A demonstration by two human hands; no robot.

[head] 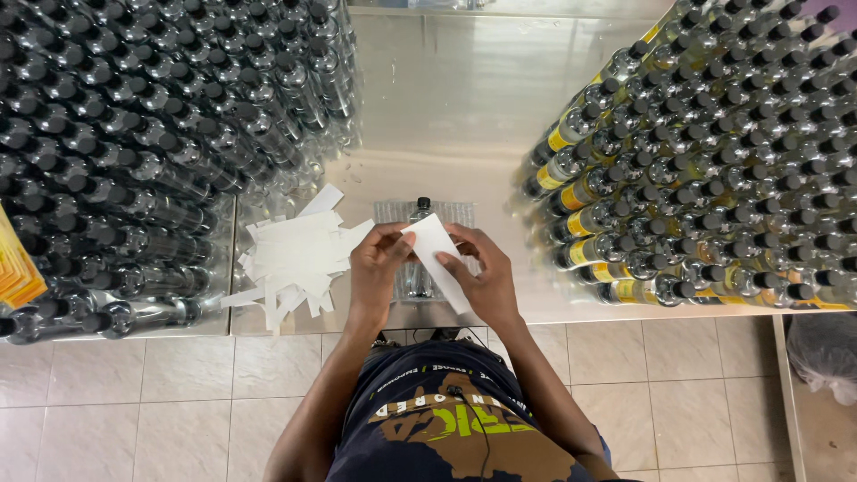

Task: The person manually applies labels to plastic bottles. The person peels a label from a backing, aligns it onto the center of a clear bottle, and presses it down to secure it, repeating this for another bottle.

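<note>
Floor: pale tiles point(178, 393) nearest the camera, under the table's front edge.
Left hand: the left hand point(377, 268) is raised just above the table, thumb and fingertips pinching the near-left edge of a white strip, other fingers curled under; the pinch keeps the strip taut.
Right hand: the right hand point(482, 277) holds the strip's other side, thumb on top, fingers pressed together beneath, so the paper stays flat between both hands.
Strip: the strip point(436, 259) is a long white slip, slanting from upper left to lower right, held right over a bottle and partly hiding it.
Bottle: a clear bottle point(420, 250) with a black cap stands upright at the table's front, between the hands, on a ribbed clear mat point(455, 212).
Slips: a loose heap of white slips point(295, 259) lies just left of the left hand, within easy reach.
Table: shiny metal table point(464, 107), bare down the middle.
Left stock: clear black-capped bottles point(134, 134) packed tightly on the left.
Right stock: bottles with yellow labels point(714, 161) massed on the right, kept apart from the plain ones.
Bag: a clear plastic bag point(826, 353) sits on the floor at far right.
</note>
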